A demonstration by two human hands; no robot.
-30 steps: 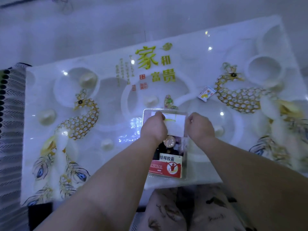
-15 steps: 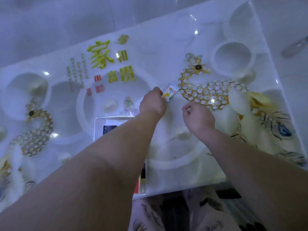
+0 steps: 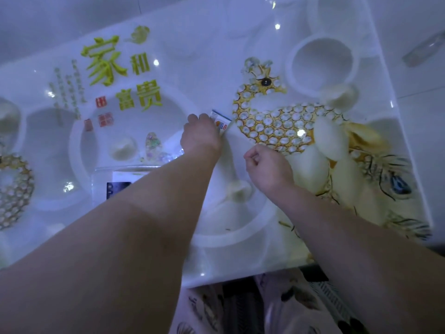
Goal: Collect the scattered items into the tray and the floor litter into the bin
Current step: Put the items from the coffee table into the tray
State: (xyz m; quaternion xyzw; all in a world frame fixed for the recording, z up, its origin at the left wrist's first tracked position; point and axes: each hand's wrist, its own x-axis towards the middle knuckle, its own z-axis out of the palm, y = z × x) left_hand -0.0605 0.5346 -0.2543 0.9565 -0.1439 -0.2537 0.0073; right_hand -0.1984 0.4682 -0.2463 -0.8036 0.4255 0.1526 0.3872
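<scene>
My left hand (image 3: 201, 137) is at frame centre, on the small packet (image 3: 221, 122), which lies on the tabletop (image 3: 192, 44) just beside the printed swan (image 3: 277, 126). Its fingers bend over the packet's left end, but I cannot tell whether they pinch it. My right hand (image 3: 267, 168), to the lower right, has its fingers curled in, holding nothing. The clear tray (image 3: 101, 175) sits centre-left, partly under my forearm.
</scene>
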